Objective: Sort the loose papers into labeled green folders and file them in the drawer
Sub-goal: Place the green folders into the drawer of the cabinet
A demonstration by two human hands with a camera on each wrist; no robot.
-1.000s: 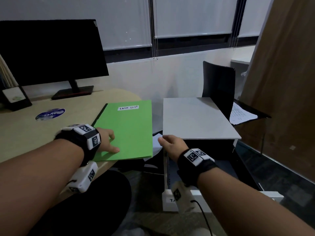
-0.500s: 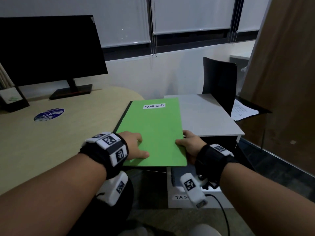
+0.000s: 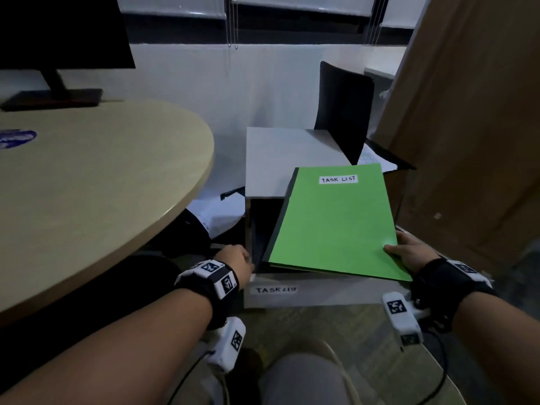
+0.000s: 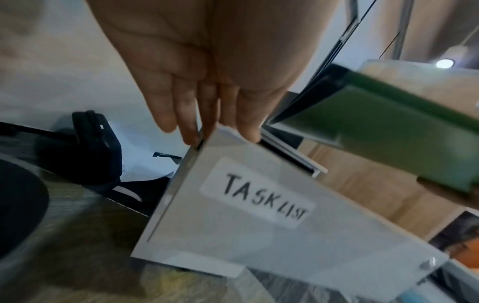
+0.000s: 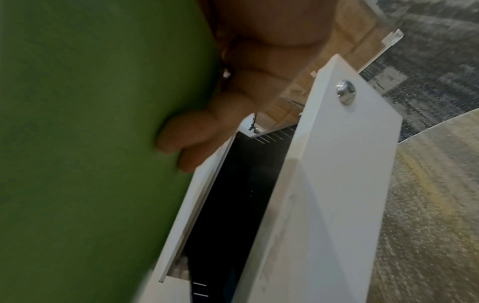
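Note:
A green folder (image 3: pixel 336 223) with a white "TASK LIST" label hangs tilted over the open drawer (image 3: pixel 315 293), whose white front bears the same label (image 4: pixel 259 215). My right hand (image 3: pixel 406 252) grips the folder's near right corner, thumb on top. In the right wrist view its fingers (image 5: pixel 197 139) curl under the folder (image 5: pixel 90 143), above the drawer's dark inside (image 5: pixel 246 194). My left hand (image 3: pixel 236 258) is at the drawer front's top left corner, its straight fingers (image 4: pixel 186 123) touching that corner, apart from the folder (image 4: pixel 376 133).
The white cabinet (image 3: pixel 280 159) stands beside the round beige desk (image 3: pixel 87 200), which carries a monitor (image 3: pixel 58 30). White papers (image 3: pixel 216 211) lie low between desk and cabinet. A black chair (image 3: pixel 344 106) with sheets is behind, and a wooden panel (image 3: pixel 467 141) stands on the right.
The folder has gone from the desk edge to the right and down, over the open drawer. My left hand has let go of it and moved to the drawer's front corner.

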